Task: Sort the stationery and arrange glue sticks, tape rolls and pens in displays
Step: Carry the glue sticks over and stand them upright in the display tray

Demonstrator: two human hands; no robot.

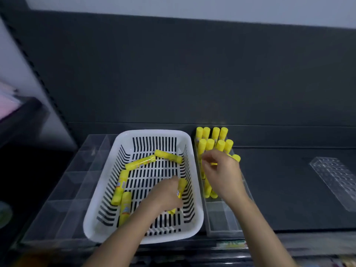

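Note:
A white slotted basket (123,143) sits in the middle with several yellow glue sticks (140,162) lying loose in it. My left hand (166,193) reaches into the basket and grips a yellow glue stick (181,186) near its right wall. To the right, a clear acrylic display (221,216) holds several yellow glue sticks (210,146) standing upright in rows. My right hand (221,174) hovers over those upright sticks with its fingers curled among them; whether it holds one I cannot tell.
A clear divided organiser (77,182) lies under and left of the basket. A clear holder with round holes (335,178) lies at the right on the dark shelf. The dark back panel rises behind. Pink items show at the far left.

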